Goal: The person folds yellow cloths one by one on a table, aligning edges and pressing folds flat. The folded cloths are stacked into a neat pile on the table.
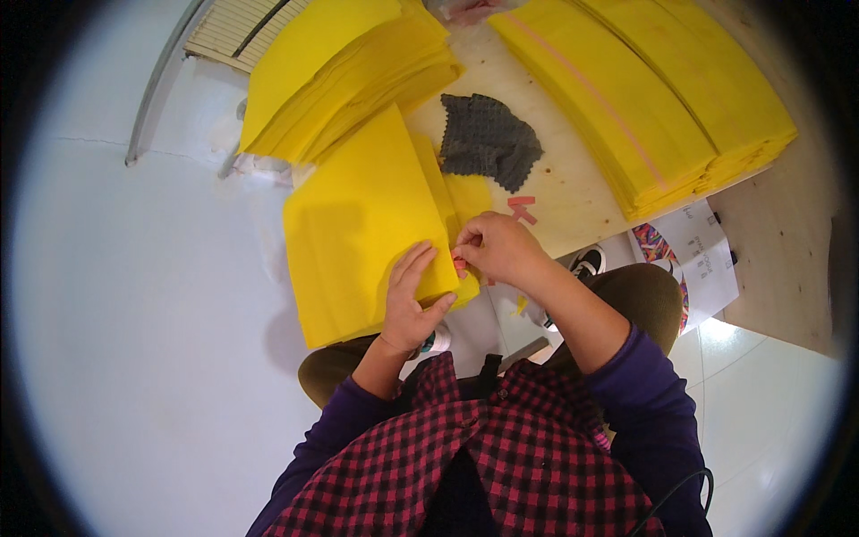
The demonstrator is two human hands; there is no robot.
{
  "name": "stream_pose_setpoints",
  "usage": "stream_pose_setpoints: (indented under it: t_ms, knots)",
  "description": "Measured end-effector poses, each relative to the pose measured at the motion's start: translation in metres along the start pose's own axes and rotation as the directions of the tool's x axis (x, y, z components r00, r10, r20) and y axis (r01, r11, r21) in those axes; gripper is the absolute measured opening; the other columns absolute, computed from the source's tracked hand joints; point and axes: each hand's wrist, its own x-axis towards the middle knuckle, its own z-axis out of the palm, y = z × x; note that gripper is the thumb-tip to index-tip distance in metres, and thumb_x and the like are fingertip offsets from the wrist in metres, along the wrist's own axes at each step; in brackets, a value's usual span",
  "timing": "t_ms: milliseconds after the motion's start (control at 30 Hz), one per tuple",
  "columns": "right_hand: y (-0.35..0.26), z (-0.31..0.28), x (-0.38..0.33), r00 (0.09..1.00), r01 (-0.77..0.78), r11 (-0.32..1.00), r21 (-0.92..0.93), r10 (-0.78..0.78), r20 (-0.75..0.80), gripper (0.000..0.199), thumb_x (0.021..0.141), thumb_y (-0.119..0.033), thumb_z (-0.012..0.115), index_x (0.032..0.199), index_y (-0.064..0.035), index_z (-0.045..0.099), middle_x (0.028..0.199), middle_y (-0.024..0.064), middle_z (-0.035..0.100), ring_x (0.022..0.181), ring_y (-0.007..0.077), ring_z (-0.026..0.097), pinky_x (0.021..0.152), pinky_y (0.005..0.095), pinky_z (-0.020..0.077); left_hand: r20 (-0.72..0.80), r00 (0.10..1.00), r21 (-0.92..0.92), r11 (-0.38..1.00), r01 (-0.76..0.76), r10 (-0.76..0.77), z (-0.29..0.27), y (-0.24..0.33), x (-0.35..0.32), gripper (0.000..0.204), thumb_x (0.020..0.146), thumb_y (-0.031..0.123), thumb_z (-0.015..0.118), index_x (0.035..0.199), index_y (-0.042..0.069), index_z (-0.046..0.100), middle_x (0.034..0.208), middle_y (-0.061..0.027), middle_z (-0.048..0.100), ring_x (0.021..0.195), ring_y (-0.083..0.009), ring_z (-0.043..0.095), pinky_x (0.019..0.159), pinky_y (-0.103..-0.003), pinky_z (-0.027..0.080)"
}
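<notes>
A yellow fabric-like stack (344,233) lies at a slant before me, reaching past the table's near edge. My left hand (412,300) rests on its lower right part, fingers stretched out and thumb apart. At the stack's right edge my right hand (503,249) is closed in a pinch on a small red strip (460,264). Part of that strip is hidden by the fingertips. More red strips (522,209) lie on the wooden table (573,192), just beyond my right hand. A dark grey cloth with a zigzag edge (490,141) lies farther back.
Another yellow stack (327,72) stands at the far left. Long yellow stacks (617,98) fill the table's right side, one crossed by a pinkish line. A printed white sheet (702,255) hangs below the table at the right. A curved metal bar (152,94) stands at the left.
</notes>
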Motion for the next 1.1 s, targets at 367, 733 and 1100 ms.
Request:
stream_pose_setpoints:
  t_ms: [367,733,1100]
  knots:
    - [-0.0065,0.0000,0.0057,0.995,-0.070,0.974,0.216,0.051,0.091,0.009,0.081,-0.008,0.065,0.079,0.0010,0.065,0.067,0.0061,0.064,0.044,0.0140,0.056,0.038,0.0282,0.0455,0.009,1.000,-0.005,1.000,-0.005,0.005,-0.0008,-0.0001,0.0012,0.066,0.074,0.028,0.074,0.129,0.002,0.050,0.135,-0.0176,0.049,0.126,-0.0367,0.043,0.108,-0.044,0.031]
    - [-0.0083,0.0030,0.0099,0.995,-0.058,0.961,0.270,0.033,0.097,0.012,0.083,-0.010,0.065,0.078,0.0006,0.065,0.064,0.0049,0.064,0.044,0.0125,0.055,0.036,0.0280,0.0425,-0.010,0.999,-0.124,0.992,0.039,-0.040,-0.0006,0.0006,0.0015,0.060,0.078,0.024,0.070,0.129,0.000,0.050,0.134,-0.0187,0.050,0.127,-0.0364,0.043,0.108,-0.042,0.031]
    - [-0.0079,0.0049,0.0087,0.995,-0.058,0.949,0.310,0.028,0.100,0.011,0.084,-0.011,0.063,0.080,-0.0002,0.065,0.062,0.0049,0.063,0.042,0.0119,0.052,0.035,0.0278,0.0407,-0.025,0.998,-0.118,0.992,0.050,-0.054,0.0013,-0.0036,-0.0006,0.043,0.090,0.014,0.056,0.130,0.000,0.050,0.132,-0.0185,0.052,0.126,-0.0352,0.045,0.108,-0.041,0.031]
